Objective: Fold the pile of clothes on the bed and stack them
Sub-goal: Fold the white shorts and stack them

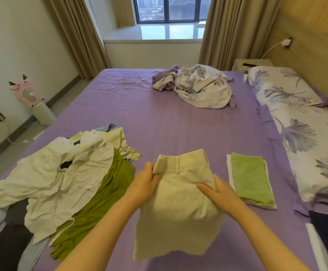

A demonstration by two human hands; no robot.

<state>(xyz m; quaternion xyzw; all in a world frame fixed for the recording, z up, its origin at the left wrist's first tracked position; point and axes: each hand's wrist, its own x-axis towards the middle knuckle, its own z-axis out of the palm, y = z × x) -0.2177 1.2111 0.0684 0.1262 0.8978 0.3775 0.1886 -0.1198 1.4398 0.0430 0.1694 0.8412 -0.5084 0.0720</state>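
Beige shorts (180,210) are held up over the purple bed (159,118), waistband away from me. My left hand (146,182) grips the waistband's left corner, fingers curled round the fabric. My right hand (216,189) pinches the right side, thumb on top. To the left lies the unfolded pile: a white shirt (61,173), a green garment (100,202) and dark clothes (5,247). Right of the shorts sits the folded stack, a light green piece (251,178) on top of a white one.
A crumpled floral quilt (200,85) lies at the far middle of the bed. Floral pillows (299,133) line the right side by the headboard. A pink fan (32,96) stands on the floor at left. Dark fabric (327,237) sits at the near right.
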